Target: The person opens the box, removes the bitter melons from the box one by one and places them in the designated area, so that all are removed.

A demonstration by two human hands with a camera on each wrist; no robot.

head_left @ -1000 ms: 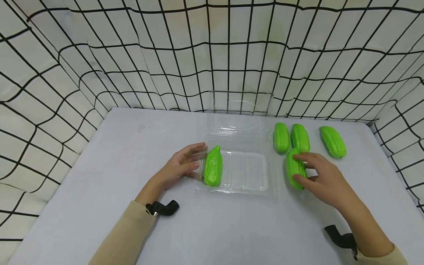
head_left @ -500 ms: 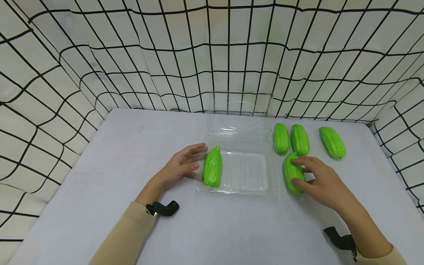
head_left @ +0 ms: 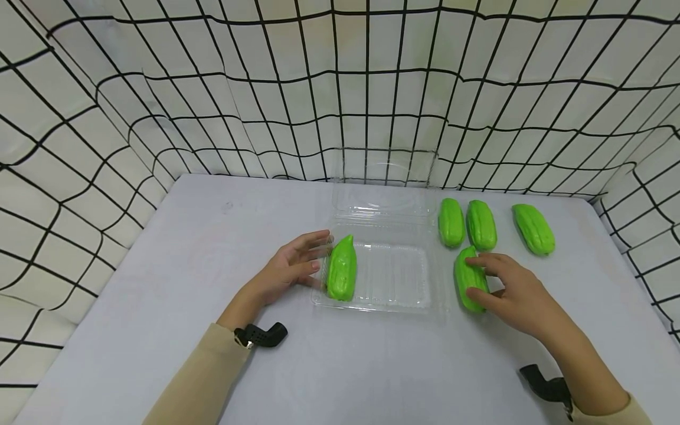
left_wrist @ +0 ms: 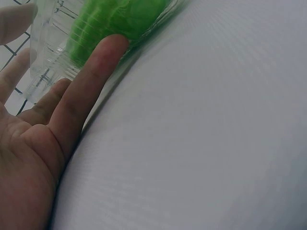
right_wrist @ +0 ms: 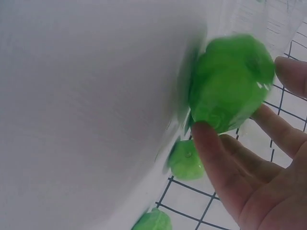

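Observation:
A clear plastic clamshell box lies with its lid raised. Along its left side lies one glossy green ribbed toy vegetable, pointed end away from me. My left hand rests at the box's left wall, fingers fairly straight; the left wrist view shows a fingertip against the clear plastic. Right of the box, my right hand holds another green ribbed toy vegetable between thumb and fingers. In the right wrist view that vegetable is close to the tabletop, with fingertips at its side.
Behind my right hand lie three more green toy vegetables, at left, middle and right. A white cloth covers the table. Black netting over white walls borders the back and sides.
My right hand and the vegetable in it have shifted slightly toward me and left, away from the vegetables behind. The left hand and the box have stayed in place.

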